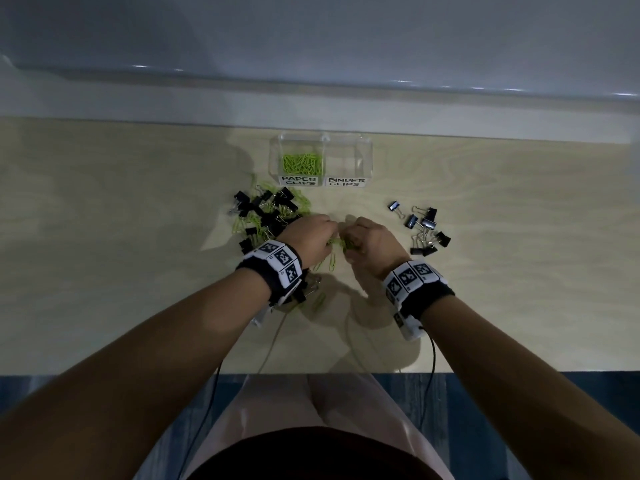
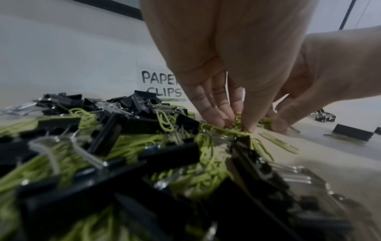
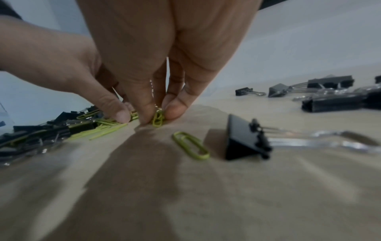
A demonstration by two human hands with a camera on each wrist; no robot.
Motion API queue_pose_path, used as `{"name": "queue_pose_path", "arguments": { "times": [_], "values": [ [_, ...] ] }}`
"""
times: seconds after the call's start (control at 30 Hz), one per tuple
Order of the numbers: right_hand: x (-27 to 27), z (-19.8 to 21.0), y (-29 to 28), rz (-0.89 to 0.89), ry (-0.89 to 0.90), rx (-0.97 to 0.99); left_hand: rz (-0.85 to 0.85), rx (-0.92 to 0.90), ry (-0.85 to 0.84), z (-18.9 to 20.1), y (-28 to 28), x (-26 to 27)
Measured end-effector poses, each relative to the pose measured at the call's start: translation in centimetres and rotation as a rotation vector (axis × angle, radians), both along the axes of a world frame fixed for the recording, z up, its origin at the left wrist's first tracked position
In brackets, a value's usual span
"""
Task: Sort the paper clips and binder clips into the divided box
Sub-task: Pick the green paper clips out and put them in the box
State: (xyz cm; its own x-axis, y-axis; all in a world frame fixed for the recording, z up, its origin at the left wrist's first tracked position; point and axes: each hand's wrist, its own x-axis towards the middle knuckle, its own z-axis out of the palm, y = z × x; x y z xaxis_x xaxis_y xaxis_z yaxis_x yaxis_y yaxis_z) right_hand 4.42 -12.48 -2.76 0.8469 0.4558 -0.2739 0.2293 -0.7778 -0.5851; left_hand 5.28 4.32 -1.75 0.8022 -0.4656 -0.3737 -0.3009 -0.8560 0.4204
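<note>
Wooden table (image 1: 138, 271): wrist views alone show both hands (image 2: 226, 65) (image 3: 154, 48) pinching green paper clips (image 3: 158, 118)

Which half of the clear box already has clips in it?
The left compartment, labelled PAPER CLIPS, holds a heap of green paper clips. The right compartment, labelled BINDER CLIPS, shows nothing inside.
</note>
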Motion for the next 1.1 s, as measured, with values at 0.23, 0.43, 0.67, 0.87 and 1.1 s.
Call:
{"name": "queue_pose_path", "arguments": {
  "times": [0.23, 0.43, 0.67, 0.87, 1.1],
  "values": [
    [-0.6, -0.5, -0.7, -0.132, -0.125, 0.055, 0.062, -0.034, 0.015, 0.1, -0.4, 0.6],
    [0.1, 0.0, -0.5, -0.470, 0.049, 0.211, 0.461, -0.392, 0.112, 0.5, 1.4, 1.0],
    [6.1, 4.2, 3.0, -0.630, 0.163, 0.481, 0.734, -0.667, 0.036, 4.6, 5.1, 5.6],
    [11.5, 5.4, 7.7, -0.581, 0.002, 0.330, 0.831, -0.657, -0.081, 4.6, 5.3, 10.1],
    [6.4, 3.9, 6.0, -0.275, -0.207, 0.173, 0.514, -0.396, -0.128, 3.3, 5.5, 8.3]
  ]
}}
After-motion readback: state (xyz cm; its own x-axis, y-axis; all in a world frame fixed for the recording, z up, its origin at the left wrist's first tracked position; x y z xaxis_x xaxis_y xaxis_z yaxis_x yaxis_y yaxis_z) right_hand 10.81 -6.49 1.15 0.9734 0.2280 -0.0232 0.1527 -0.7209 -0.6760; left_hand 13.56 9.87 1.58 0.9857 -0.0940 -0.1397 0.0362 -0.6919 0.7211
